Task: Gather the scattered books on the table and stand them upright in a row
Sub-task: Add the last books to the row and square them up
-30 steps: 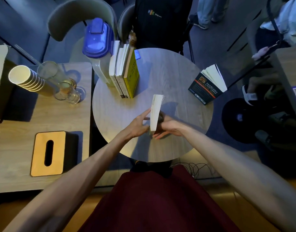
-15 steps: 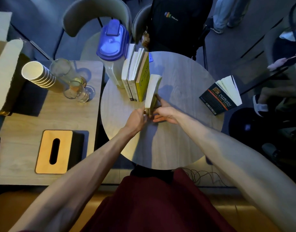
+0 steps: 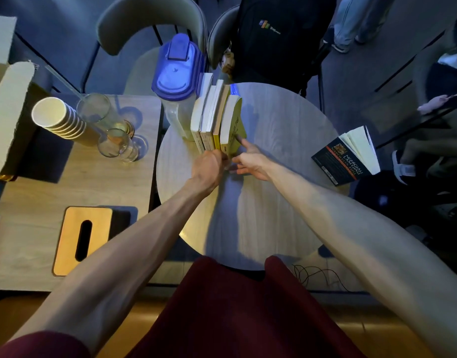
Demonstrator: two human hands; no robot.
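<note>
Yellow book (image 3: 232,125) stands pinched between left hand (image 3: 209,167) and open right hand (image 3: 250,161).

Both hands, left hand (image 3: 209,169) and right hand (image 3: 250,161), press the yellow book (image 3: 232,125) against the upright row (image 3: 206,115).

Blue-lidded pitcher (image 3: 177,81) at eleven o'clock; paper cups (image 3: 57,120) and glasses (image 3: 114,133) at ten; tissue box (image 3: 81,239) at eight.
</note>
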